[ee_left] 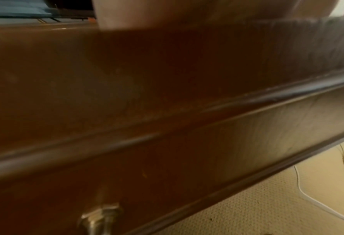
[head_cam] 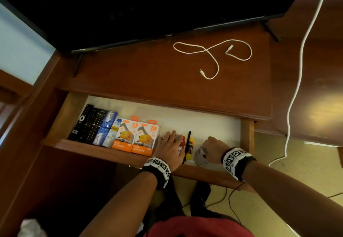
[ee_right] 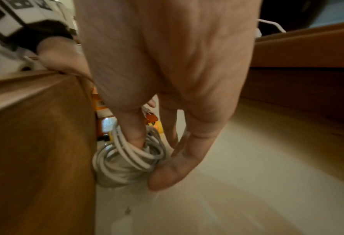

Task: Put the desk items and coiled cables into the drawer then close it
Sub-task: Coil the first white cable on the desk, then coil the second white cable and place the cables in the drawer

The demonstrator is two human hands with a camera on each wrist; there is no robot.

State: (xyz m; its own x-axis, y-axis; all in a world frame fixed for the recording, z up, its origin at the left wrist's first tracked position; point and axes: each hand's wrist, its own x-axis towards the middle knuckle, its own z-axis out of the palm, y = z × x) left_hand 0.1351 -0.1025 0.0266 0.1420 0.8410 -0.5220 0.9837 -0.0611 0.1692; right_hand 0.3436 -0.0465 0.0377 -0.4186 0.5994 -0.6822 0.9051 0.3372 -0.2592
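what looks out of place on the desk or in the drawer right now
One white cable lies loose and uncoiled on the desktop, outside the open drawer. The drawer's items sit in a tidy row, and the right hand holds a coiled cable inside it.

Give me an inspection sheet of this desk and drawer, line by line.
Surface: wooden desk top, bare except for one cable.
Job's things: drawer open; inside, from the left, remotes, two orange charger boxes, pen, yellow glue stick, coiled white cable at the front right.
Clutter: nothing seen.
Grippers: left hand flat on small items beside the boxes; right hand pinches the coiled cable, fingers through its loops.
Cables: loose white cable uncoiled on the desk; another white cord hangs at the right.
Surroundings: dark screen behind, carpet below.
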